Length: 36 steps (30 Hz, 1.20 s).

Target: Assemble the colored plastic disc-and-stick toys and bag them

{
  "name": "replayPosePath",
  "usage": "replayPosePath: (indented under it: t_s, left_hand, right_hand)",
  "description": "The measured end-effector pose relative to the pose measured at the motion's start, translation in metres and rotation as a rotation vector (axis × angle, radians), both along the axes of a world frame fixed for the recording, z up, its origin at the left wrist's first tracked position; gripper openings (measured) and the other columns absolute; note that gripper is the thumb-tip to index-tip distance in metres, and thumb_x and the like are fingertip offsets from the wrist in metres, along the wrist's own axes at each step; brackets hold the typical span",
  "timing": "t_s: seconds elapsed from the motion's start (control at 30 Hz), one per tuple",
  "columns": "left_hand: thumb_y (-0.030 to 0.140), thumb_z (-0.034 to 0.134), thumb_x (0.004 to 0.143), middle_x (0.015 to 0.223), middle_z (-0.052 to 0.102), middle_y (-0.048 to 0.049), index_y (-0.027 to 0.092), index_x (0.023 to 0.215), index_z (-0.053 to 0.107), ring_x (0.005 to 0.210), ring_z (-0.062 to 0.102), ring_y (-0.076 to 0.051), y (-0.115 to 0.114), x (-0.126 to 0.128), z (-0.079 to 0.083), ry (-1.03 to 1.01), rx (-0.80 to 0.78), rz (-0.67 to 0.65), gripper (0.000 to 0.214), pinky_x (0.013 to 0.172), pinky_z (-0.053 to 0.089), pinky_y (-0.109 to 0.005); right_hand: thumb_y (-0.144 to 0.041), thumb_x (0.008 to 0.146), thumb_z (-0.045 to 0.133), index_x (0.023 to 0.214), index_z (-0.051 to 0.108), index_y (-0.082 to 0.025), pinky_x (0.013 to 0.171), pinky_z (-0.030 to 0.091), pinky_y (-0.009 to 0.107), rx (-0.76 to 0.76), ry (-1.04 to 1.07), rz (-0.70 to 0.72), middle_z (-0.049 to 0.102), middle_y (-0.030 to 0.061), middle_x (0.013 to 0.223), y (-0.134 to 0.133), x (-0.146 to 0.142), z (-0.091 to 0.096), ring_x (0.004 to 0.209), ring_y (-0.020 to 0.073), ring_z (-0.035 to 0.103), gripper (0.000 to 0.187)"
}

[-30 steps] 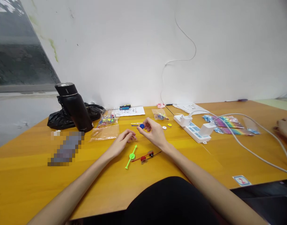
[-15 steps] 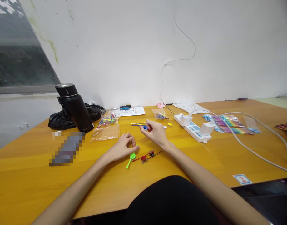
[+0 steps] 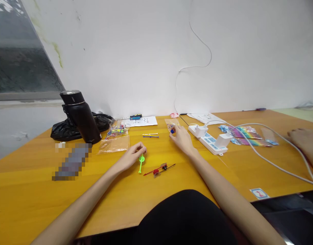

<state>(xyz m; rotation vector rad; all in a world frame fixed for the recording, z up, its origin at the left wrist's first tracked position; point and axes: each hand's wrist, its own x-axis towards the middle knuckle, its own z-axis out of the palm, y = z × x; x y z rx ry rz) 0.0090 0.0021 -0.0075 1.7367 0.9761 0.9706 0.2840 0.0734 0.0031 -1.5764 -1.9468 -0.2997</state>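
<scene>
My left hand (image 3: 134, 155) pinches the upper end of a bright green plastic stick with a round disc (image 3: 141, 159), which points down toward me. My right hand (image 3: 182, 139) is closed around a small round blue plastic piece (image 3: 172, 131), just in front of a small clear bag (image 3: 169, 123) of parts. Between my forearms lie a red stick piece (image 3: 155, 171) and a black stick piece (image 3: 169, 167), each with a round part. Two thin sticks, a white one (image 3: 153, 133) and a blue one (image 3: 150, 136), rest side by side beyond my hands.
At left stand a black bottle (image 3: 82, 117), a black plastic bag (image 3: 65, 132) and a clear bag of coloured parts (image 3: 115, 143). A white power strip (image 3: 209, 143) with cables lies right of my hand, near colourful packets (image 3: 248, 136). Another person's hand (image 3: 303, 139) rests at far right.
My right hand has moved right and away from me with the blue piece. My left hand has lifted the green stick slightly farther from me. Another person's hand has come in at right.
</scene>
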Motion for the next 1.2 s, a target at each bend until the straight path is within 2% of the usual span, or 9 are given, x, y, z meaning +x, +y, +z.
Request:
replayPosePath:
  t_s: [0.17,0.37,0.63,0.7,0.77,0.87,0.93,1.03,1.2]
  left_hand:
    - [0.055,0.058,0.093,0.093,0.068,-0.0062,0.019,0.086,0.054,0.079,0.067,-0.017,0.000,0.003,0.003,-0.173,-0.165,-0.026,0.036,0.063,0.043,-0.025]
    - [0.056,0.064,0.089,0.103,0.069,-0.0072,0.019,0.087,0.052,0.078,0.069,-0.017,0.003,0.004,-0.002,-0.307,-0.253,-0.036,0.038,0.056,0.046,-0.024]
    - [0.053,0.066,0.089,0.101,0.069,-0.0077,0.017,0.092,0.058,0.089,0.069,-0.019,0.008,0.002,-0.008,-0.374,-0.278,-0.021,0.036,0.076,0.052,-0.030]
    - [0.050,0.069,0.086,0.102,0.069,-0.0076,0.017,0.092,0.061,0.092,0.069,-0.019,0.009,0.002,-0.010,-0.397,-0.302,0.000,0.035,0.086,0.052,-0.033]
    - [0.044,0.074,0.083,0.104,0.070,-0.0083,0.016,0.093,0.063,0.095,0.070,-0.020,0.012,0.002,-0.011,-0.425,-0.326,0.025,0.032,0.093,0.051,-0.036]
    - [0.037,0.077,0.080,0.106,0.072,-0.0096,0.016,0.101,0.067,0.102,0.069,-0.022,0.013,0.002,-0.013,-0.429,-0.330,0.036,0.032,0.101,0.048,-0.039]
    - [0.037,0.076,0.081,0.110,0.072,-0.0097,0.017,0.110,0.068,0.107,0.069,-0.023,0.013,0.001,-0.012,-0.392,-0.309,0.019,0.036,0.104,0.046,-0.039]
    - [0.041,0.076,0.082,0.119,0.071,-0.0091,0.020,0.116,0.067,0.110,0.067,-0.022,0.011,0.001,-0.010,-0.331,-0.238,0.014,0.041,0.105,0.046,-0.038]
    - [0.041,0.081,0.077,0.108,0.072,-0.0082,0.018,0.104,0.063,0.102,0.068,-0.020,0.013,0.000,-0.012,-0.315,-0.149,0.131,0.040,0.098,0.050,-0.036]
  right_hand:
    - [-0.022,0.092,0.054,0.100,0.067,-0.015,0.090,0.041,0.038,-0.089,-0.136,-0.072,0.070,0.0153,0.111,0.009,0.008,-0.015,0.110,0.0304,0.057,0.016]
    - [-0.025,0.093,0.053,0.104,0.072,-0.014,0.093,0.039,0.042,-0.107,-0.194,-0.106,0.070,0.0165,0.111,0.012,0.007,-0.021,0.114,0.0329,0.055,0.024]
    - [-0.026,0.094,0.052,0.109,0.070,-0.011,0.096,0.039,0.045,-0.091,-0.174,-0.110,0.065,0.0209,0.118,0.011,0.007,-0.019,0.116,0.0358,0.051,0.027]
    - [-0.026,0.095,0.052,0.114,0.068,-0.013,0.100,0.038,0.046,-0.038,-0.118,-0.039,0.063,0.0197,0.121,0.008,0.002,-0.014,0.119,0.0352,0.049,0.028]
    - [-0.026,0.096,0.050,0.114,0.067,-0.016,0.103,0.039,0.045,0.001,-0.016,0.100,0.062,0.0160,0.120,0.003,-0.007,-0.008,0.120,0.0321,0.049,0.026]
    - [-0.029,0.099,0.048,0.108,0.067,-0.019,0.096,0.045,0.037,-0.050,0.197,0.349,0.064,0.0103,0.110,-0.008,-0.028,0.000,0.111,0.0248,0.056,0.023]
    - [-0.031,0.099,0.050,0.108,0.067,-0.019,0.084,0.049,0.033,-0.164,0.320,0.488,0.065,0.0078,0.101,-0.018,-0.042,0.003,0.096,0.0204,0.060,0.023]
    - [-0.038,0.100,0.052,0.119,0.064,-0.019,0.072,0.049,0.029,-0.411,0.438,0.678,0.068,0.0029,0.084,-0.033,-0.060,0.002,0.076,0.0165,0.062,0.030]
    - [-0.046,0.098,0.054,0.131,0.053,-0.020,0.068,0.052,0.029,-0.705,0.675,0.878,0.069,0.0000,0.075,-0.045,-0.075,-0.007,0.067,0.0145,0.063,0.042]
